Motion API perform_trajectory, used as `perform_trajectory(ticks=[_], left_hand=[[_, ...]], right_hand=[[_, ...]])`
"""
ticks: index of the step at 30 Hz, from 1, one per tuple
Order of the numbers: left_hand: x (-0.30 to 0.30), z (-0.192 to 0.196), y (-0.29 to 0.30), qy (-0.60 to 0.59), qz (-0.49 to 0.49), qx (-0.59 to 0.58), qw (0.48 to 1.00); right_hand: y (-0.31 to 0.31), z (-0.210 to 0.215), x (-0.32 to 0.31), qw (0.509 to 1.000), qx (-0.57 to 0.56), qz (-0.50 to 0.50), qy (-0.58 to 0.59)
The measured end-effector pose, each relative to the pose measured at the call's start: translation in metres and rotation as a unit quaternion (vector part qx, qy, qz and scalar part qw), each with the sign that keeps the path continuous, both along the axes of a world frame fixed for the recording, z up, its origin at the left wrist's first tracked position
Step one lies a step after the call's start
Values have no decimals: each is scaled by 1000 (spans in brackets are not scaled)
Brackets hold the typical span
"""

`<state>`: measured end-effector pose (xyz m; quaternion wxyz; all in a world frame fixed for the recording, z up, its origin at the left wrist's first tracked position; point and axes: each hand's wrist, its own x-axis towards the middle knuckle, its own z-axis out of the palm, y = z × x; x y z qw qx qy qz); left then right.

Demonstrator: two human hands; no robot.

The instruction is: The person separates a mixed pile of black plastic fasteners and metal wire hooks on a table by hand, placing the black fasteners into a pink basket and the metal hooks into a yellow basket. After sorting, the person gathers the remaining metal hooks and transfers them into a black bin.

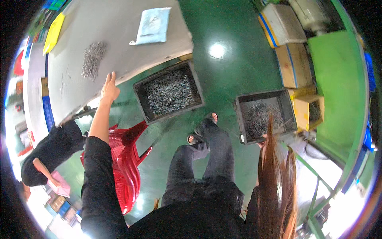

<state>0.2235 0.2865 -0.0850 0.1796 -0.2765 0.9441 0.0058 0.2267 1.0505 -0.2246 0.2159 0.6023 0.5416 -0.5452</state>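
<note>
My left hand (pixel 110 88) reaches to the front edge of the grey table (pixel 123 55), its fingers stretched out and holding nothing. Just beyond its fingertips a pile of thin metal pieces (pixel 94 59) lies on the tabletop. Low on my right, my right hand (pixel 262 140) is at the near rim of a black crate (pixel 287 99), fingers closed at the rim, though hanging hair covers most of it. Small dark metal pieces (pixel 260 115) partly fill that crate. Another black crate (pixel 139 93), full of small metal pieces (pixel 171 93), stands beside the table.
A light blue packet (pixel 154 26) and a yellow item (pixel 53 34) lie on the table. A red plastic chair (pixel 125 167) stands at my left. Cardboard boxes (pixel 293 65) and a green panel (pixel 338 79) line the right side. Another person (pixel 55 149) is at far left.
</note>
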Motion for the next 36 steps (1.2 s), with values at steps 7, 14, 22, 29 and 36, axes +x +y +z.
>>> perform_trajectory(ticks=[7,14,22,29,36], left_hand=[[22,-28,3,170,-66,-48,982],[30,-41,31,299,-78,-110,945],[10,-86,15,406,-109,-155,894],[69,-76,31,347,-15,-151,925],[47,-120,11,647,-77,-62,756]], right_hand=[[-39,-152,-75,998,-53,19,28],[-73,-319,-142,994,-76,49,67],[-46,-514,-202,905,-169,333,206],[-151,-343,-188,855,43,515,-33],[-231,-124,-378,412,448,457,649]])
